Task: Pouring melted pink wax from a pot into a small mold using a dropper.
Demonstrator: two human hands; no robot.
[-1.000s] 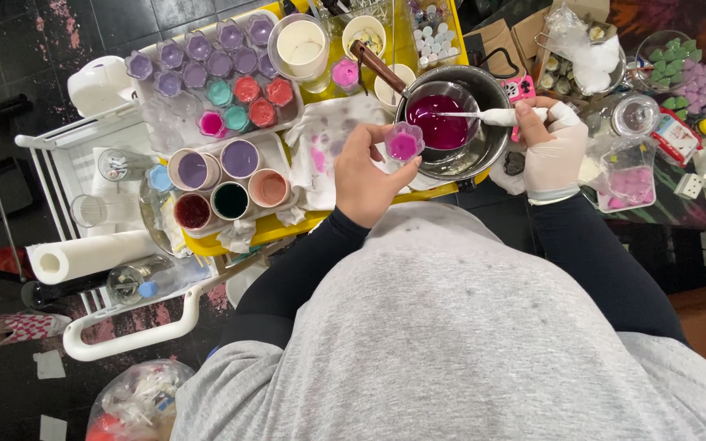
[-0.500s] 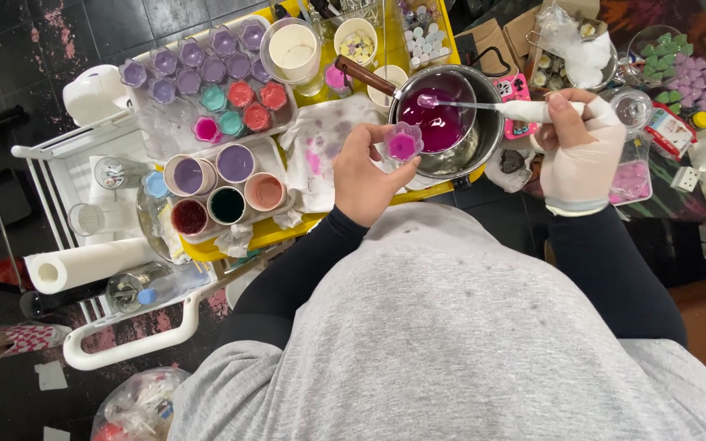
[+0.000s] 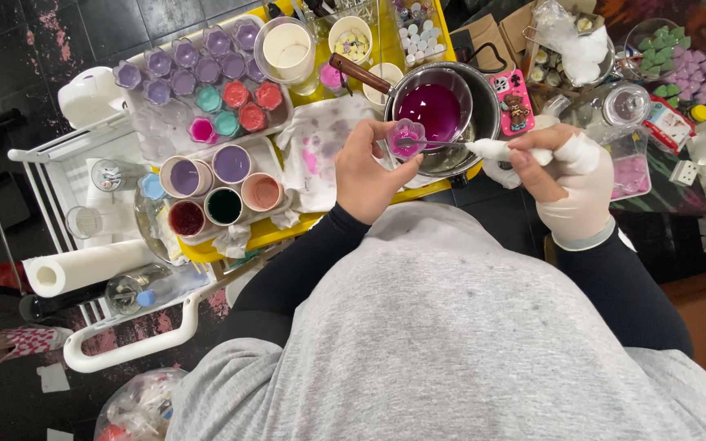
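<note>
**Filling the small moulds: many poured, one in hand**

Your left hand (image 3: 369, 167) holds a small clear scalloped mould cup (image 3: 406, 137) pinched between thumb and fingertips, just over the near rim of the metal pot (image 3: 484, 106). The cup already shows pink at its bottom, so it looks partly filled, though the view is too small to tell how high the liquid stands.

Your right hand (image 3: 569, 175), in a pale glove, has its fingers closed around the white handle of a spoon (image 3: 451, 145); the spoon's bowl sits inside the cup's mouth. The pot behind it holds a pool of magenta liquid (image 3: 433, 110), and by the look of it plenty remains to ladle out.

On the yellow table (image 3: 439, 33) to your left, a clear tray (image 3: 149, 131) carries a row of small cups with purple fill, then teal, red and pink ones nearer you. Those look done. Several clear places in that tray seem to stand unfilled. In front of it sit four larger paper cups (image 3: 222, 184) of purple, lilac, dark green and salmon colour, and a stained white cloth (image 3: 320, 151) lies between them and your left hand.

So judge this as mid-run: a good batch poured, this cup under way, more to fill.
</note>
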